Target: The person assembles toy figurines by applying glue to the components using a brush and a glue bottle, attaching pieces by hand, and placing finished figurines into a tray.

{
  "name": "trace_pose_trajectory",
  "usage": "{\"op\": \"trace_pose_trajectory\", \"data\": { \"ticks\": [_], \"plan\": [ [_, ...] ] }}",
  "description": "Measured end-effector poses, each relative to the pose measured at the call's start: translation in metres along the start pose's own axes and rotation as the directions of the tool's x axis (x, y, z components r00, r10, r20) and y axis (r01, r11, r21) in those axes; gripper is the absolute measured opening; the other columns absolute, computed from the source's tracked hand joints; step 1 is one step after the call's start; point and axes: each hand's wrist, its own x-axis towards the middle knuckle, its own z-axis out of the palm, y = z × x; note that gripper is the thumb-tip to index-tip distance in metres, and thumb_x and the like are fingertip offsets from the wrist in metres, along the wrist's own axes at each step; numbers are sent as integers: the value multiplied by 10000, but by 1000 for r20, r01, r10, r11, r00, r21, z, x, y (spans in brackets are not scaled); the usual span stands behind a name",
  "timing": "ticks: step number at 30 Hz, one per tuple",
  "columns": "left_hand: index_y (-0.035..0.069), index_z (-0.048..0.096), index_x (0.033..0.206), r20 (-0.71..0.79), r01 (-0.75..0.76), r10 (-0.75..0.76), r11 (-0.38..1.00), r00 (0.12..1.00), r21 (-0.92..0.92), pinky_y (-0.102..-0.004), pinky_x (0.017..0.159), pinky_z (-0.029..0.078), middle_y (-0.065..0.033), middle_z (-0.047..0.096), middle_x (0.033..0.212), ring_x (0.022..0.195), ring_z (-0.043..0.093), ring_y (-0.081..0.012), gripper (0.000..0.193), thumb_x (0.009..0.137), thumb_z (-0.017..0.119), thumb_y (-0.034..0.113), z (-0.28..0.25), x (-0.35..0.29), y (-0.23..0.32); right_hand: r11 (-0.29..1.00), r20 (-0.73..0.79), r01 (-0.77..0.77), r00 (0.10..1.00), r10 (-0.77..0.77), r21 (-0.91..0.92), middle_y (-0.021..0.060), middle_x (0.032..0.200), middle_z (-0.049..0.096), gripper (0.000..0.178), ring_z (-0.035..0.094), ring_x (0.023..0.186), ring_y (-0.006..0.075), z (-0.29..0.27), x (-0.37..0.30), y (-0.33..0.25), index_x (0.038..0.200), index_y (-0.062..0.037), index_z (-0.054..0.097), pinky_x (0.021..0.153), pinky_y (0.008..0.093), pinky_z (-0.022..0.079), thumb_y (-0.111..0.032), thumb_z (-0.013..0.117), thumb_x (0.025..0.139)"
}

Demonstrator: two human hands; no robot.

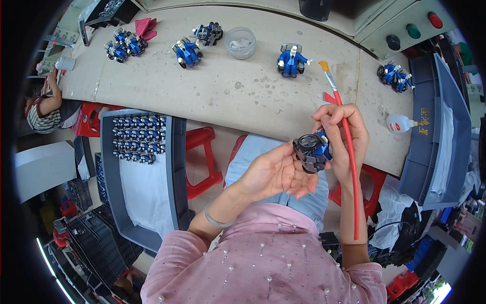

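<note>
A small toy wheelchair figure [310,151], blue figure in a black chair with spoked wheels, is held over my lap, tilted with a wheel facing up. My right hand [347,134] is closed, its thumb and fingers at the toy's right side. The same hand also holds a brush [349,152] with a long red handle, its tan bristles pointing away over the table. My left hand [276,172] lies palm up beside and below the toy, fingers stretched out, the thumb near the wheel. Whether the left palm bears any weight cannot be seen.
More such figures [291,62] stand on the table [243,86], near a clear plastic cup [240,43], a red cloth [146,28] and a white squeeze bottle [400,123]. A grey crate [174,177] at my left holds rows of figures. Another person [48,109] sits far left.
</note>
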Motion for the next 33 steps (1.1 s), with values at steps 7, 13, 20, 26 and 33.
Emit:
{"op": "trace_pose_trajectory", "data": {
  "ticks": [7,13,20,26,33],
  "plan": [
    [-125,460,1198,40,19,-22,998,999,65,-279,586,456,-192,620,817,631,583,-188,666,985,167,433,1,0,-1,998,53,-8,999,11,-69,123,927,618,49,534,718,67,-6,2,-2,905,-46,493,646,198,447,-68,511,945],
    [-58,399,1232,-82,-81,129,898,988,432,-267,603,456,-184,602,938,715,608,-185,496,1002,320,374,-6,-3,4,992,118,-83,989,93,-91,116,895,622,41,541,706,79,-15,5,-11,880,-39,506,648,211,453,-40,527,915],
    [-43,351,1272,-97,-135,217,840,971,525,-274,641,483,-130,552,1008,781,623,-187,464,984,432,311,9,-3,7,812,210,147,977,-31,-565,57,716,594,72,529,596,99,-7,10,-20,848,-26,528,567,255,437,41,548,831],
    [-38,386,1255,-137,-102,200,849,970,518,-259,609,494,-125,570,987,757,635,-181,440,984,459,301,7,1,8,832,84,-5,994,62,-554,54,772,608,88,552,651,90,-10,12,-20,904,-12,556,592,251,445,24,588,830],
    [-27,435,1227,-138,-93,139,950,981,298,-259,602,506,-134,602,976,748,653,-205,420,990,436,320,-6,-6,10,746,-11,198,964,-265,-636,152,1028,628,204,607,923,190,-81,-10,-93,981,17,565,817,298,475,-169,487,954]
  ]
}}
